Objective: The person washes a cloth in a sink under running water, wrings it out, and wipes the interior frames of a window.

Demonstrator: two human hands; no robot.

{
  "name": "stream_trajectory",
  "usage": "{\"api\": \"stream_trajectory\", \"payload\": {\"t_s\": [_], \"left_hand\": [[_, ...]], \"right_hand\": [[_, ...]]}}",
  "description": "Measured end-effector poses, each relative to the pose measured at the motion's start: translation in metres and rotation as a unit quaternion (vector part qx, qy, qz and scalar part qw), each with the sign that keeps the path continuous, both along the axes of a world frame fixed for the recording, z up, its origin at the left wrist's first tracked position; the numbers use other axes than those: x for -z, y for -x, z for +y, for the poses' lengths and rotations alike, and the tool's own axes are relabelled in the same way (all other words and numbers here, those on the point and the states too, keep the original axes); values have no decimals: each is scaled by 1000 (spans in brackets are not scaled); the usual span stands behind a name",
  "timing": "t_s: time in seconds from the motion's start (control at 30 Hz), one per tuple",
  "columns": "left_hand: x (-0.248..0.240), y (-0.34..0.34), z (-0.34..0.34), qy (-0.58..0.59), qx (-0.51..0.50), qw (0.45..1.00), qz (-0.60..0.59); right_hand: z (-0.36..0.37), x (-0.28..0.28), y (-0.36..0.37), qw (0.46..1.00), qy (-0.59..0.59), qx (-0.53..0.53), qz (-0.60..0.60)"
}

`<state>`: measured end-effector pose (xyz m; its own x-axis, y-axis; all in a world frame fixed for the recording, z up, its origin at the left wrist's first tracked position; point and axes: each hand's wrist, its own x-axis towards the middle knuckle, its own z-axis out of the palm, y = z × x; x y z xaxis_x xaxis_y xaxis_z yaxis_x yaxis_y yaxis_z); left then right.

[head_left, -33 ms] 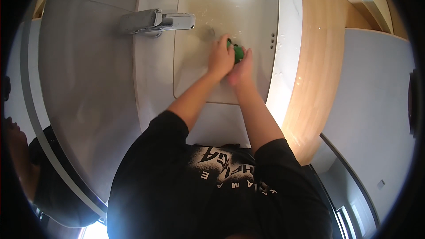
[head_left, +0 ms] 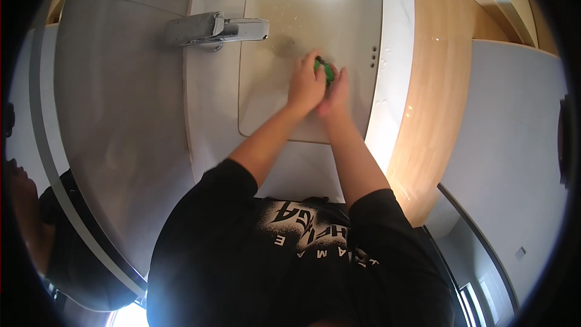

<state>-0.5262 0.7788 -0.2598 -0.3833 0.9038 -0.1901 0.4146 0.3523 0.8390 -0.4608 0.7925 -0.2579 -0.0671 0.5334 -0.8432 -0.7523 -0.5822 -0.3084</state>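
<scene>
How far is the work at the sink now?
Done: both hands are over the basin with a green thing between them. In hand: the left hand and right hand press around it. Left: no water shows at the faucet, so any rinsing looks not yet done.

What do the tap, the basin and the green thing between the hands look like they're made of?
Tap: metal with a bright chrome-like finish, judging by its sharp reflections. Basin: glossy white, probably glazed ceramic, with a smooth surface and soft highlights. Green thing, pressed between the left hand and the right hand: mostly hidden; matte bright green, possibly a sponge or plastic, too small to tell.
</scene>
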Motion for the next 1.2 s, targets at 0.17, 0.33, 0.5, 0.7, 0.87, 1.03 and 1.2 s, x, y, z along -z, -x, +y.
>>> {"api": "stream_trajectory", "payload": {"t_s": [0.17,0.33,0.5,0.7,0.87,1.03,1.2], "left_hand": [[-52,-34,-35,-28,73,997,-2],[1,4,-13,-35,81,987,135],[29,30,32,20,83,978,192],[51,42,19,68,-1,930,362],[26,10,1,81,0,994,-70],[-56,-38,-35,-33,113,993,15],[-26,-27,-28,-126,103,981,105]], "right_hand": [[-16,116,-70,933,-199,-115,277],[-18,5,-2,984,33,-114,132],[-7,1,-22,964,33,-251,-86],[-17,-7,-15,952,-1,-256,-168],[-19,8,-18,991,-33,-109,72],[-31,60,-63,962,-147,-85,215],[-35,3,-42,987,-70,-99,109]]}}
